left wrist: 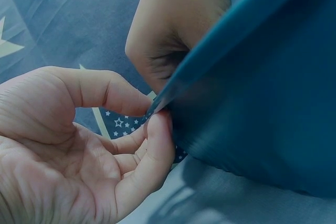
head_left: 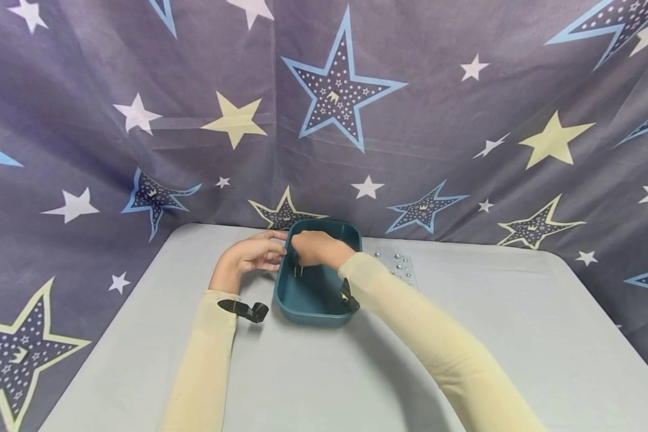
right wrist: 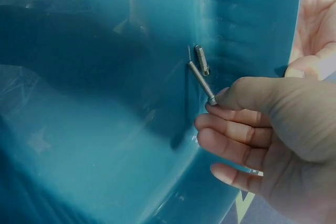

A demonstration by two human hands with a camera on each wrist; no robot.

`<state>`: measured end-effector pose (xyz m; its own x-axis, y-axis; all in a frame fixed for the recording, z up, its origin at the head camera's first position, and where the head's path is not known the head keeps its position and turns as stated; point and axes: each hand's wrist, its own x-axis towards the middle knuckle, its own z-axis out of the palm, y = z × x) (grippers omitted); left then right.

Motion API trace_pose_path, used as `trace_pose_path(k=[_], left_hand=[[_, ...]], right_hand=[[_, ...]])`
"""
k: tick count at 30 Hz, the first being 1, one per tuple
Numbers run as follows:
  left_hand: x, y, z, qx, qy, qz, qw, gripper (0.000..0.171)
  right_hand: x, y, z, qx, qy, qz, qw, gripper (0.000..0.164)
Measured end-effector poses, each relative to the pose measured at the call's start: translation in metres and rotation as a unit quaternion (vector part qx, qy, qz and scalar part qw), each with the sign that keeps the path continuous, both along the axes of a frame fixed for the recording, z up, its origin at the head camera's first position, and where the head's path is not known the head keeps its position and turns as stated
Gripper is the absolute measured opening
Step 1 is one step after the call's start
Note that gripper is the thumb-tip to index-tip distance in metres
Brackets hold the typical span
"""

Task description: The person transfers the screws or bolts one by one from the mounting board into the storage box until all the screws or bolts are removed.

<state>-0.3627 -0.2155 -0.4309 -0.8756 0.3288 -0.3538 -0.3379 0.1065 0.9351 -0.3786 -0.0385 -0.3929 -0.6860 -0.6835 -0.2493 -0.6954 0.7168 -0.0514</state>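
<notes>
A teal plastic bin [head_left: 315, 319] stands near the back edge of the table. My left hand [head_left: 256, 252] is at its left side; in the left wrist view thumb and finger pinch the bin's rim [left wrist: 194, 64]. Inside the bin, my right hand [right wrist: 278, 135] reaches down along the left wall. Between thumb and index finger it pinches the head of a long metal screw [right wrist: 200, 81], whose shank slants away from the fingers. Close beside that one, a shorter metal screw [right wrist: 201, 59] lies in the bin against the wall's foot.
A clear plate with several round metal pieces [head_left: 399, 266] lies right of the bin, partly behind my right sleeve [head_left: 426, 330]. A star-patterned curtain [head_left: 437, 150] hangs behind the grey-white table [head_left: 518, 312].
</notes>
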Motion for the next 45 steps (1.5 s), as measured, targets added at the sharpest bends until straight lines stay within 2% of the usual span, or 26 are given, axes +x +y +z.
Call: trace_pose_path(k=[15,24,29,37,45], left_hand=[[0.000,0.001,0.000,-0.007,0.002,-0.004,1.0000,0.065],[0.000,0.000,0.002,-0.013,0.008,-0.008,0.9999,0.067],[-0.002,-0.001,-0.001,-0.015,0.011,-0.014,0.9997,0.068],[-0.001,0.000,0.001,-0.012,0.012,-0.011,0.9998,0.068],[-0.002,0.001,-0.004,-0.004,0.008,-0.010,0.9999,0.066]], right_hand=[[0.001,0.003,0.001,-0.019,0.045,0.011,0.999,0.007],[-0.003,0.012,0.009,-0.059,0.061,0.023,0.996,0.030],[0.000,0.018,0.017,-0.085,0.074,0.047,0.993,0.037],[0.014,0.033,0.039,-0.120,0.098,0.092,0.984,0.037],[0.023,0.058,0.051,-0.159,0.110,0.103,0.976,0.029]])
